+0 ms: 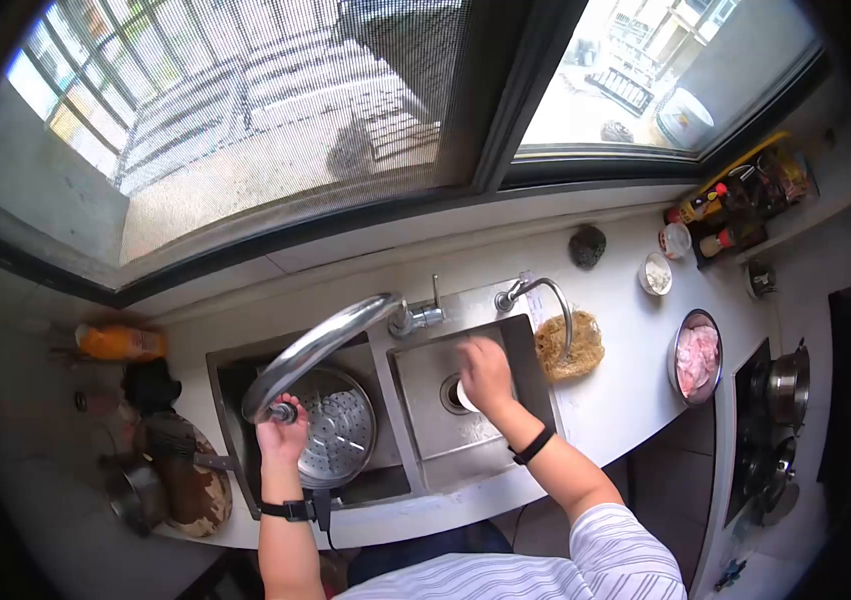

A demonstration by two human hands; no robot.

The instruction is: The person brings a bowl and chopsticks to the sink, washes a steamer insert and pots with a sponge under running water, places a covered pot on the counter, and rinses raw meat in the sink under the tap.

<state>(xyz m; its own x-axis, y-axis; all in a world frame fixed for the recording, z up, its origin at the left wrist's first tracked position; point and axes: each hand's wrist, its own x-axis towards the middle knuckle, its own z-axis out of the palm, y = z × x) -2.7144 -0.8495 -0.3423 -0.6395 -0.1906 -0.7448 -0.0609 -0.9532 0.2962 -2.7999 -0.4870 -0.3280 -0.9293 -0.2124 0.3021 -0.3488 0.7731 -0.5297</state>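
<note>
My left hand [284,438] is closed around the spout end of the curved chrome faucet [331,345], above the left sink basin [236,400]. A round perforated metal steamer tray [338,430] lies in that basin, just right of the hand. Over the right basin [476,455], my right hand [486,372] has its fingers curled together. Just below it, near the drain [451,394], shows a white object [467,396], mostly hidden by the hand; whether the fingers hold it is unclear. A second, thinner tap [556,295] curves over a tan fibrous bundle [571,347] on the counter.
Right on the counter are a bowl of pink raw meat [698,360], a small bowl of white powder [657,274], a dark round lump [587,246] and bottles [711,205]. A cleaver [181,445] lies on a wooden board [201,500] at left. Pots [788,385] stand far right.
</note>
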